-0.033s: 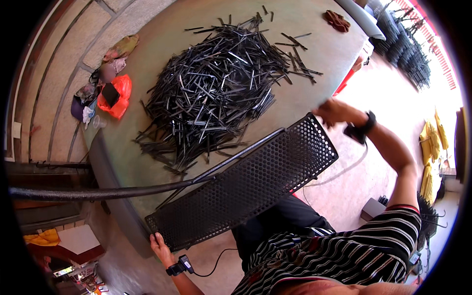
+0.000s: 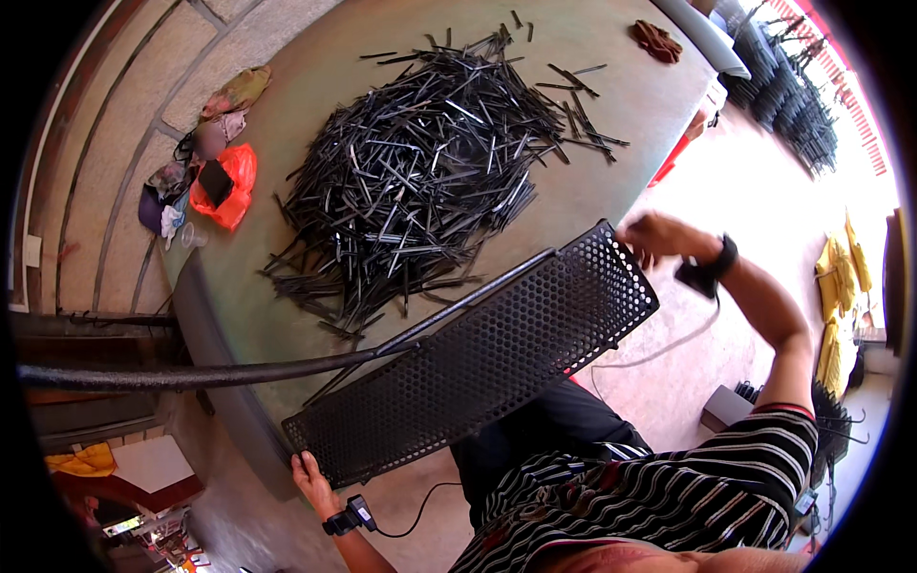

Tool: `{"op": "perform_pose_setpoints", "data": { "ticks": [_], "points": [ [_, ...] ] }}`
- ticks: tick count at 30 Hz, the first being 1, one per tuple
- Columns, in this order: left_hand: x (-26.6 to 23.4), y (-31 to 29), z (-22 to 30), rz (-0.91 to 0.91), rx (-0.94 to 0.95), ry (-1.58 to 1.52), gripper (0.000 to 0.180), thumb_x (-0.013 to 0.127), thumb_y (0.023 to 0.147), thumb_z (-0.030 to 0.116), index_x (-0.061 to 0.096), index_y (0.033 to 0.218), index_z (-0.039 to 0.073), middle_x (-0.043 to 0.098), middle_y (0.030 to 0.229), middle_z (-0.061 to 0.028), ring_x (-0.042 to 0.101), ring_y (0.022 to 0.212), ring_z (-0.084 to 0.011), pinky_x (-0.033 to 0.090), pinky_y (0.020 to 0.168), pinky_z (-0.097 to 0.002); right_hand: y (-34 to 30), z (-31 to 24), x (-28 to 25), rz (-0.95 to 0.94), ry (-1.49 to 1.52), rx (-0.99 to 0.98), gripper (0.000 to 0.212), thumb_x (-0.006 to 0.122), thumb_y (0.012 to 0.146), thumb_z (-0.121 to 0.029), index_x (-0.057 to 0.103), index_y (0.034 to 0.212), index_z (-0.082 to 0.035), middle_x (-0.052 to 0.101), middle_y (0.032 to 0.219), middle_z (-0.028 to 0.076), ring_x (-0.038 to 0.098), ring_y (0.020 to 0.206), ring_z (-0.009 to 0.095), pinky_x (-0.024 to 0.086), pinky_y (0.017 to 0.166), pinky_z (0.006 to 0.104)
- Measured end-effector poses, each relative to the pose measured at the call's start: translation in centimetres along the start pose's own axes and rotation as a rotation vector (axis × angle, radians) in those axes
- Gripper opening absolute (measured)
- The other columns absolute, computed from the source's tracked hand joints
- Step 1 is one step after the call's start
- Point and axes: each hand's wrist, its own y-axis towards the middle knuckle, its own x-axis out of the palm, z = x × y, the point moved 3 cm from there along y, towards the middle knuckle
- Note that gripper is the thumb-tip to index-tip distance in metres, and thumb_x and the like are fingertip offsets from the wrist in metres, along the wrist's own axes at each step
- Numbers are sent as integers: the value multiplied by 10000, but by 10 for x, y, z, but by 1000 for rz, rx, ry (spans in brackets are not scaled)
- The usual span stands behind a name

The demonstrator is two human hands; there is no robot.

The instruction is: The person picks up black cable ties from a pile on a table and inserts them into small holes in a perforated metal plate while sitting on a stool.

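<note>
One black perforated panel [image 2: 478, 368] slants over the lap [image 2: 549, 420], before the table [image 2: 573, 202].
The left hand [image 2: 315, 484] grasps the panel's nearer corner, fingers on its edge. The right hand [image 2: 666, 239] is at the farther corner, fingers curled; whether they grip the rim, one cannot tell. Beyond, thin black strips [image 2: 401, 177] lie heaped on the table, and a crumpled brown cloth [image 2: 655, 42] rests near the far edge.

Black perforated panel [image 2: 478, 355] | long rectangle | diagonal, right end farther out | near side of strip pile [image 2: 411, 172]
</note>
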Motion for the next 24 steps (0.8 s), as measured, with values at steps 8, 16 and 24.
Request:
{"op": "perform_pose_setpoints", "data": {
  "ticks": [8,16,24],
  "points": [
    [8,4,17,-16,66,-43,478,516,923,290,432,1169,-111,501,1093,-90,456,979,-131,363,890,-261,-43,16,45,278,-69,-189,375,665,782,-253,509,961,38,543,701,159,543,669,229,420,604,356],
    [54,-17,35,24,104,-43,474,515,922,304,448,1119,-122,514,1002,-81,444,915,-116,366,849,-254,-8,13,-25,310,-375,-203,358,694,750,-216,565,968,38,590,691,152,585,641,225,464,587,329],
    [55,-24,30,-29,82,41,333,491,938,271,477,1036,-47,497,926,-29,439,822,-82,381,750,-206,63,-117,-47,353,-1024,-904,619,775,630,-223,489,1116,33,495,1022,124,474,955,265,454,789,348]
  ]
}}
